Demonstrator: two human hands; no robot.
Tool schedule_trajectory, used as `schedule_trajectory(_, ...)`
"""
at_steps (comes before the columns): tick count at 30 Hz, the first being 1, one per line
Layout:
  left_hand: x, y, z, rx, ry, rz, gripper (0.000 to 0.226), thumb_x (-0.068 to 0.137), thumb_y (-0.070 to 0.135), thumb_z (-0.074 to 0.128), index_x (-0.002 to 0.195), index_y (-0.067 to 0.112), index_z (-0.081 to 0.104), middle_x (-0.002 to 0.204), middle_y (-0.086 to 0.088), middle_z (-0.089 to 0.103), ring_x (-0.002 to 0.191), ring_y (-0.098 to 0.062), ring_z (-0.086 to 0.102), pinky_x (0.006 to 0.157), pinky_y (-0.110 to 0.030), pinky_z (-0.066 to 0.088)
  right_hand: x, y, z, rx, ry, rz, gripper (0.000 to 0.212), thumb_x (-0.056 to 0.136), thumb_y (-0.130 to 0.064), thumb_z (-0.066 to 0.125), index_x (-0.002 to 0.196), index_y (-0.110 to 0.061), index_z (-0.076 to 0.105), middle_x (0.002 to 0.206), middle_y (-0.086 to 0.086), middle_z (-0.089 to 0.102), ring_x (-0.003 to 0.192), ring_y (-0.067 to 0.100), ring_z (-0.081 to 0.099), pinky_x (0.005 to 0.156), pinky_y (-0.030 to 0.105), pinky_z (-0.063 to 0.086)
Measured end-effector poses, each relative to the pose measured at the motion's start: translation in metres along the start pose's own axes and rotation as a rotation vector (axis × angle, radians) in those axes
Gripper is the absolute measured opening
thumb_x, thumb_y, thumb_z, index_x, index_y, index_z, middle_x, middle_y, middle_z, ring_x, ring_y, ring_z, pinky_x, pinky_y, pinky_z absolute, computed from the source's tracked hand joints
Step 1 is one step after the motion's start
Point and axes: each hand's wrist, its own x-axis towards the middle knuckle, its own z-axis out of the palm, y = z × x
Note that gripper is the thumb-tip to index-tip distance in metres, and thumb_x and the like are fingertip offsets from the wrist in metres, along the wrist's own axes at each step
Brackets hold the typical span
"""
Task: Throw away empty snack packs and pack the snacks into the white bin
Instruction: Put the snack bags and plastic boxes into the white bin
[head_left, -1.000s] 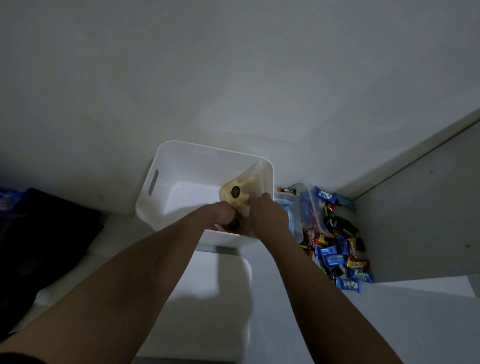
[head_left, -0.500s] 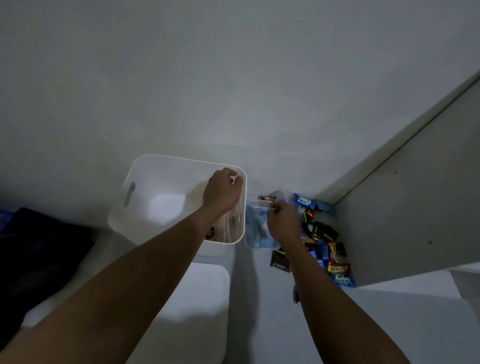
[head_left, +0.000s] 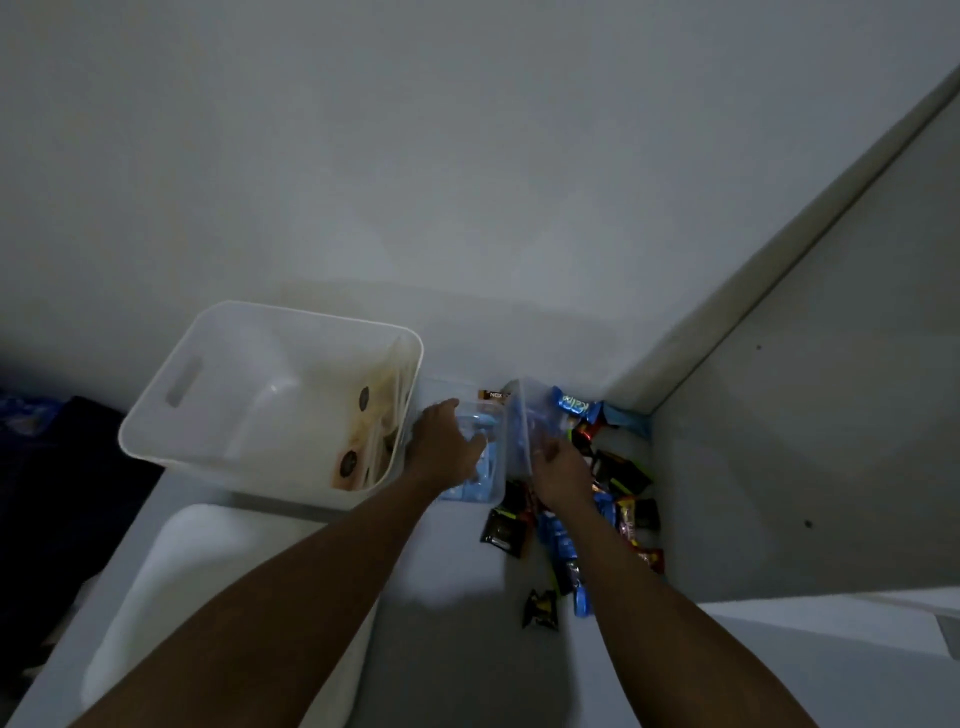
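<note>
- Container (head_left: 496, 486) of clear plastic stood beside white bin (head_left: 156, 415).
- Left hand (head_left: 447, 441) lay inside; finger grip unclear.
- Right hand (head_left: 558, 467) pinched the raised lid (head_left: 519, 415).

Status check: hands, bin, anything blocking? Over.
Left hand in the clear box, on blue packs, grip unclear. Right hand holds its clear lid up. White bin holds tan packs; loose snacks lie right of box.

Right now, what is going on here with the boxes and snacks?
A person is sorting snacks. The left hand reaches into a clear box beside the white bin, while the right hand holds up what looks like its lid. Yellow packs lean inside the bin; loose snacks lie piled to the right.
</note>
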Motion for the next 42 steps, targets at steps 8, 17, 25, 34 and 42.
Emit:
schedule_trajectory(8, 0.013, -0.067, 0.061, -0.167, 0.027, -0.203, 0.077, 0.054, 0.059, 0.082, 0.12, 0.03, 0.056, 0.117, 0.007, 0.068, 0.102, -0.016, 0.069, 0.082, -0.039, 0.06, 0.024, 0.026, -0.002, 0.127, -0.087, 0.029, 0.033, 0.097, -0.04, 0.056, 0.109, -0.012, 0.067, 0.098, 0.008, 0.069, 0.089, 0.025, 0.064, 0.066, 0.026, 0.045)
schedule_trajectory(17, 0.003, -0.056, 0.062, -0.383, 0.062, -0.377, 0.093, 0.052, 0.055, 0.089, 0.125, 0.006, 0.057, 0.123, -0.011, 0.067, 0.102, -0.028, 0.067, 0.087, -0.041, 0.057, 0.046, 0.033, 0.004, 0.355, -0.117, 0.182, 0.035, 0.083, -0.041, 0.078, 0.099, -0.018, 0.057, 0.088, -0.004, 0.063, 0.069, 0.002, 0.058, 0.055, 0.019, 0.043)
schedule_trajectory(25, -0.017, -0.03, 0.047, -0.512, 0.129, -0.362, 0.059, 0.076, 0.006, 0.082, 0.124, -0.007, 0.049, 0.115, -0.016, 0.058, 0.096, -0.022, 0.056, 0.062, -0.015, 0.042, 0.045, 0.036, 0.013, 0.352, -0.082, 0.264, 0.068, 0.065, -0.033, 0.092, 0.117, -0.004, 0.061, 0.108, 0.009, 0.069, 0.083, 0.023, 0.069, 0.069, 0.033, 0.06)
schedule_trajectory(34, -0.029, -0.023, 0.038, -0.631, 0.01, -0.096, 0.038, 0.094, -0.003, 0.059, 0.093, 0.034, 0.056, 0.092, 0.012, 0.063, 0.089, -0.01, 0.065, 0.06, -0.012, 0.051, 0.034, 0.043, -0.009, 0.363, -0.042, 0.178, 0.033, 0.095, -0.02, 0.063, 0.122, -0.003, 0.055, 0.114, 0.013, 0.065, 0.093, 0.026, 0.066, 0.068, 0.036, 0.059)
schedule_trajectory(42, -0.032, -0.029, 0.043, -0.619, -0.002, -0.078, 0.025, 0.091, 0.021, 0.066, 0.116, 0.023, 0.066, 0.11, -0.002, 0.072, 0.102, -0.02, 0.07, 0.089, -0.046, 0.058, 0.017, 0.051, -0.03, 0.416, 0.088, 0.128, 0.023, 0.1, -0.012, 0.055, 0.12, 0.0, 0.053, 0.112, 0.015, 0.064, 0.09, 0.021, 0.059, 0.059, 0.023, 0.044)
